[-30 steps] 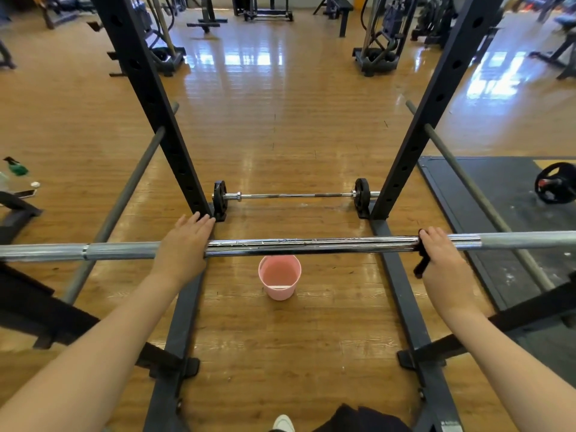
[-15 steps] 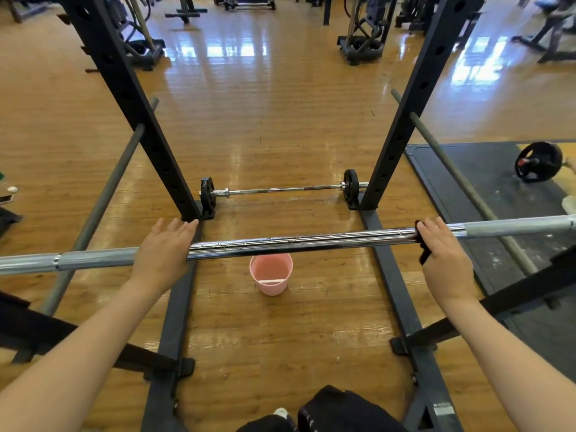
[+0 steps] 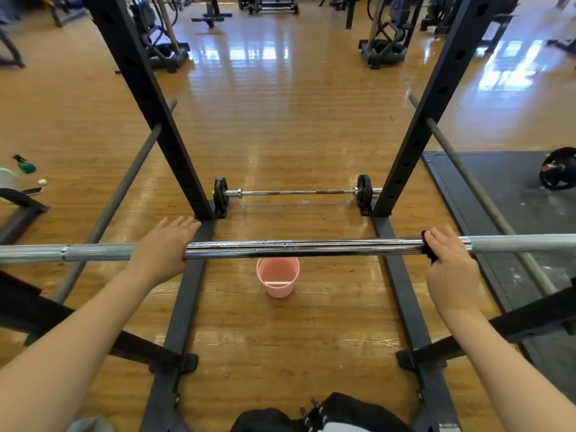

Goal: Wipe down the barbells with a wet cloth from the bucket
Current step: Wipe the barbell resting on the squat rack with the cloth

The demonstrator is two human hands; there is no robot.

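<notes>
Barbells, two: one long chrome barbell (image 3: 299, 247) lying level across the rack, taken here as the landmark; one short barbell (image 3: 296, 192) on the wooden floor (image 3: 280, 126) beyond it, carrying two small black plates, one at each end, between the feet of the uprights. Rack uprights, two: left upright (image 3: 146, 98) and right upright (image 3: 436, 98), black and perforated, both rising beyond the landmark bar. Slanted grey rods, two: one (image 3: 124, 182) outside the left upright, one (image 3: 480, 188) outside the right upright. Bucket, one: pink bucket (image 3: 277, 276), upright on the floor just below the landmark bar's middle. Cloth, one: dark cloth (image 3: 428, 252), wrapped on the landmark bar toward its right end, showing at the inner edge of the right hand. Hands, two: left hand (image 3: 162, 247) laid over the bar left of centre, fingers straight, close together, pointing away from the person; right hand (image 3: 448, 260) over the bar and the cloth, fingers close together and bent over the top of the bar, the fingertips hidden behind it. Loose weight plate, one: black plate (image 3: 558, 168) on the dark mat (image 3: 498, 182), beyond the bar's right end. Green bottle, one (image 3: 25, 165), on the floor beyond the bar's left end.
</notes>
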